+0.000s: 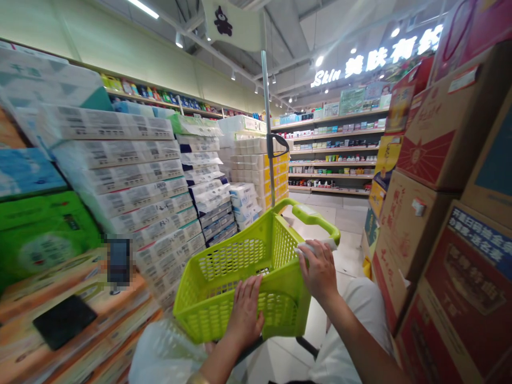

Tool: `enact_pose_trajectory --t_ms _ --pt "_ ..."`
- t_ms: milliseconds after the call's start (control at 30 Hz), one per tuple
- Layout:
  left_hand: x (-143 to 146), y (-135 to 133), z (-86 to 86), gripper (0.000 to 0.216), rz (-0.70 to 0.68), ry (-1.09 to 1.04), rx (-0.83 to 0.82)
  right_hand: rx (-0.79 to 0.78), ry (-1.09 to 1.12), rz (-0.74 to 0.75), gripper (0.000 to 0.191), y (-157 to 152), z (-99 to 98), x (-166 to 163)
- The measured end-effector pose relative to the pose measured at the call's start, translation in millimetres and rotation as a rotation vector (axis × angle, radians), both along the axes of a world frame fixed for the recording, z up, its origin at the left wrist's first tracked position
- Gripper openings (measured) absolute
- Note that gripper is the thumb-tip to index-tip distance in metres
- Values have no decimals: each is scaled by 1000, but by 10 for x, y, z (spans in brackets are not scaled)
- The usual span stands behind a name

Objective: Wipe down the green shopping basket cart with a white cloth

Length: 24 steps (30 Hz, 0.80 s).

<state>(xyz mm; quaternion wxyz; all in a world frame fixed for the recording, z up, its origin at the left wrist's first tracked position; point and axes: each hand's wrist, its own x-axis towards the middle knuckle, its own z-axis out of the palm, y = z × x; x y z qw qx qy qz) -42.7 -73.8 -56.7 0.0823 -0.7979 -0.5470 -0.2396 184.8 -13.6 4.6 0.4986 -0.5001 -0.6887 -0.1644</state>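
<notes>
A lime-green shopping cart (240, 256) with a perforated plastic basket stands in front of me. My left hand (246, 309) grips the near rim of the basket, its fingers hooked over the edge and the thumb outside. At the corner by the green push handle (314, 216), my right hand (319, 266) presses a white wipe (320, 246), possibly a folded cloth or tissue, against the rim. Its fingers are bent over the wipe. A grey pole (267, 117) rises from the cart and carries a pale flag (235, 24) with a dark bear on it.
Wrapped tissue packs (132, 160) are piled high on the left. Orange packs (120, 336) nearby carry a black flat object (64, 321) and a blurred-out phone-like item (119, 261). Cardboard cartons (416, 213) line the right. Stocked shelves (332, 154) stand behind the tiled aisle.
</notes>
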Motion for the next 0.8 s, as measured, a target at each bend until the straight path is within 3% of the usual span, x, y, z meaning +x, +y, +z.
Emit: enact_pose_trajectory --t_ms 300,500,600,800 --pt "-26 17 -38 87 -25 -5 -1 -75 -159 251 19 -247 -163 -457" --pt "-2 1 -7 88 -6 -4 -6 -1 -27 50 24 -14 -12 2" --pt "0 20 -29 88 1 1 4 9 5 12 25 -12 -13 -19" --pt "-32 38 -57 88 -20 2 12 -56 -161 291 19 -241 -197 -525"
